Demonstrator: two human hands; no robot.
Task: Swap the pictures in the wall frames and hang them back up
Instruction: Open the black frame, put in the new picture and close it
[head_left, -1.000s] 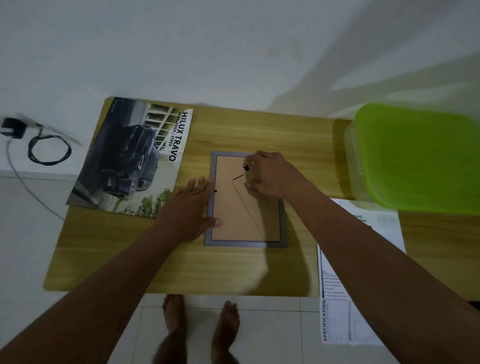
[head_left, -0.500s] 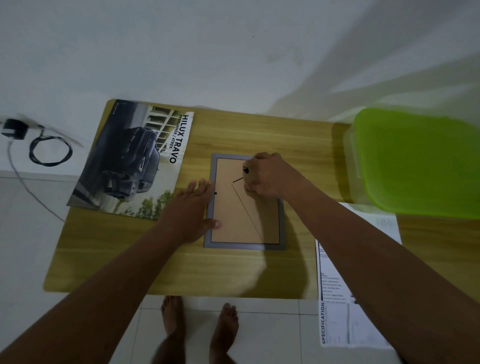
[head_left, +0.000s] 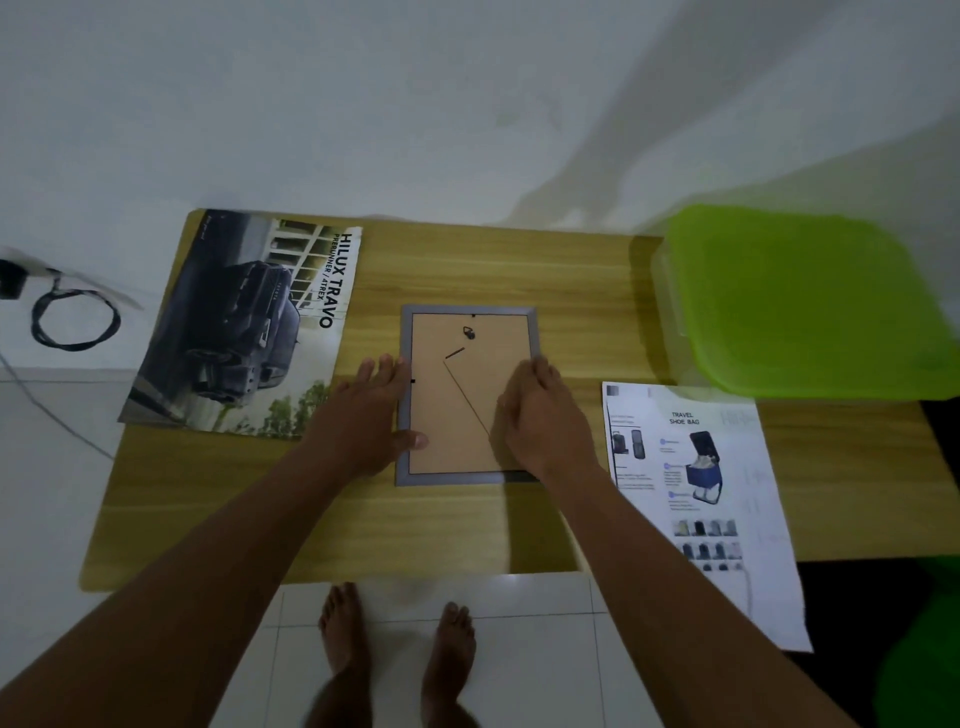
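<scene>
- A black coiled cable (head_left: 72, 322) is lying on the white floor, well left of the table.
- A glossy car brochure printed "HILUX TRAVO" (head_left: 244, 322) is lying flat on the far left corner of the light wooden table (head_left: 467, 519), well apart from the fingers.
- The left hand (head_left: 358, 415) is resting palm down against the left rim of the frame. Its fingers are lying straight and released, pointing away from the person, and they are grasping nothing. Its thumb is pressing on the lower left corner of the backing.
- The grey rectangular picture frame (head_left: 467, 310) is lying face down in the middle of the table, between the two hands. Its brown backing board (head_left: 457, 405) is facing up, with a small black hanger (head_left: 469, 332) near the far edge, clear of both hands.
- The right hand (head_left: 545, 421) is covering the lower right side of the frame. Its fingers are bending over the right rim with the knuckles raised. I cannot tell whether they are pinching anything beneath.
- A white printed sheet headed "TRAVEL SHOE BAG" (head_left: 696, 493) is lying just right of that hand and overhanging the near table edge.
- A lime green plastic lid (head_left: 800, 301) is sitting on a container at the far right.
</scene>
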